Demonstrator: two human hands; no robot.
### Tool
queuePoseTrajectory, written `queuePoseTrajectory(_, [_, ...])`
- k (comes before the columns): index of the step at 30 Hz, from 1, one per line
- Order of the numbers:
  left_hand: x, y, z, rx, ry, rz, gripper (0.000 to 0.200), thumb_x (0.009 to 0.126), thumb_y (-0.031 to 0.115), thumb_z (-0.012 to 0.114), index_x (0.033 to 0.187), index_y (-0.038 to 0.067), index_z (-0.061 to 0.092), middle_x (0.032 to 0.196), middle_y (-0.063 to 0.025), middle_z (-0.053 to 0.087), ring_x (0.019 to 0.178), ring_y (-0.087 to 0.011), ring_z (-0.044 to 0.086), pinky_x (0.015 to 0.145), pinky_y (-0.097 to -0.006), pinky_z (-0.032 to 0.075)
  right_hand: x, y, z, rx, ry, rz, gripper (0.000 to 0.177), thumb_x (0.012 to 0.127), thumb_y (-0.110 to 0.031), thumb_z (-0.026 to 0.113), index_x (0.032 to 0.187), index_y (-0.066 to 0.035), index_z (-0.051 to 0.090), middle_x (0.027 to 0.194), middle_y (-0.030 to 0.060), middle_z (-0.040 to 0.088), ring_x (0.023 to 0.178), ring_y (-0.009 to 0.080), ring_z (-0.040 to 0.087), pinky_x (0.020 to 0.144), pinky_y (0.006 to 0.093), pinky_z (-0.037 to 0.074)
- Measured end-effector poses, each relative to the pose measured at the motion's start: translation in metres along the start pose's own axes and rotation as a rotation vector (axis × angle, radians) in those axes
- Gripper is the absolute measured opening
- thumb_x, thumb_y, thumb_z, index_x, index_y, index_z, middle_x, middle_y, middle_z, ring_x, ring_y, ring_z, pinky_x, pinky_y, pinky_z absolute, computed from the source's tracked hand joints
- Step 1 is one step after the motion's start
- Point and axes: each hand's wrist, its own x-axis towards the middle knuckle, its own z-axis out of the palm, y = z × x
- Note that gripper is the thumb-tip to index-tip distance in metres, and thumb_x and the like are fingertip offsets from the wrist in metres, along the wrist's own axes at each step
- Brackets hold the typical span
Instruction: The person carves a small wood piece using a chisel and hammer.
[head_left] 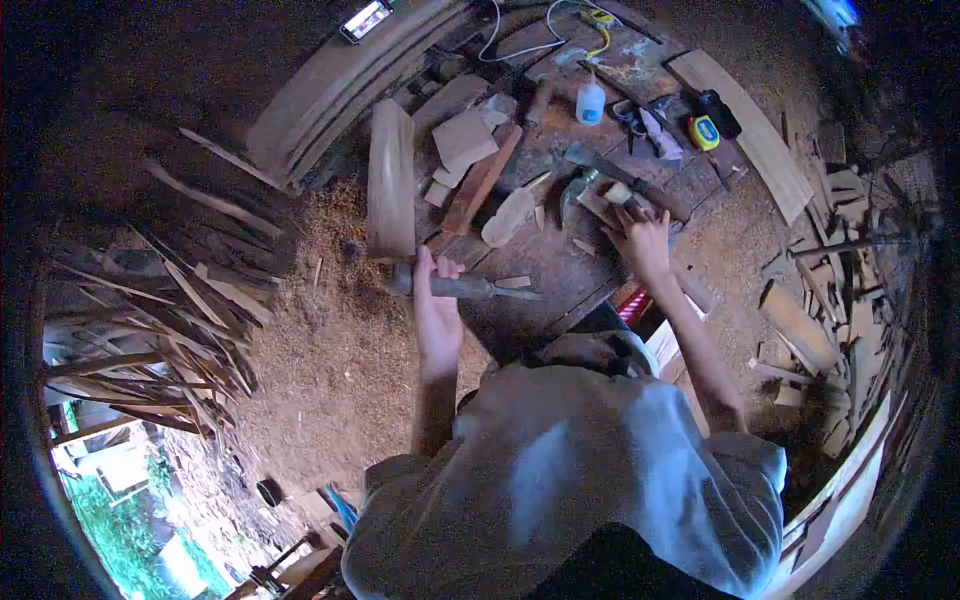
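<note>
My left hand is closed around a chisel at the left edge of the workbench. Its thick handle end points left and its narrow blade points right over the bench. Across the bench, my right hand reaches down with bent fingers at a short dark piece with a pale end; I cannot tell what kind of tool it is. Right beside those fingers lie a claw hammer and a long-handled tool with a flat metal head. A pale carved wood piece lies between my hands.
A wood block, a reddish wood bar and flat offcuts lie at the bench's left. Farther back are a glue bottle, a tape measure and a long board. Shavings and scrap sticks cover the floor.
</note>
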Motion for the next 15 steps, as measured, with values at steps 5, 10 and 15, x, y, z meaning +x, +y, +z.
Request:
queuePoseTrajectory(5, [-0.004, -0.013, 0.011, 0.031, -0.073, -0.138, 0.021, 0.093, 0.032, 0.054, 0.086, 0.013, 0.047, 0.077, 0.0012, 0.042, 0.08, -0.0128, 0.044, 0.084, -0.0301, 0.038, -0.014, -0.028, -0.043, 0.013, 0.038, 0.002, 0.045, 0.078, -0.034, 0.066, 0.114, -0.007, 0.061, 0.115, 0.0193, 0.055, 0.109, 0.0363, 0.05, 0.098, 0.0488, 0.032])
queuePoseTrajectory(10, [-0.016, -0.043, 0.032, 0.197, -0.183, -0.162, 0.016, 0.09, 0.018, 0.061, 0.081, 0.005, 0.06, 0.082, -0.003, 0.06, 0.08, -0.0102, 0.057, 0.074, -0.0269, 0.044, -0.023, -0.091, -0.125, 0.819, -0.082, -0.197, 0.055, 0.072, -0.024, 0.076, 0.118, -0.002, 0.055, 0.115, 0.0192, 0.056, 0.11, 0.0328, 0.051, 0.095, 0.0425, 0.04])
queuePoseTrajectory(15, [-0.029, -0.045, 0.074, 0.364, -0.664, 0.235, 0.012, 0.084, 0.009, 0.063, 0.09, 0.002, 0.056, 0.095, -0.0063, 0.06, 0.092, -0.0177, 0.057, 0.081, -0.0311, 0.044, -0.026, -0.098, -0.121, 1.165, -0.407, -0.115, 0.06, 0.078, -0.022, 0.07, 0.128, -0.001, 0.044, 0.12, 0.0199, 0.056, 0.117, 0.0315, 0.051, 0.099, 0.039, 0.039])
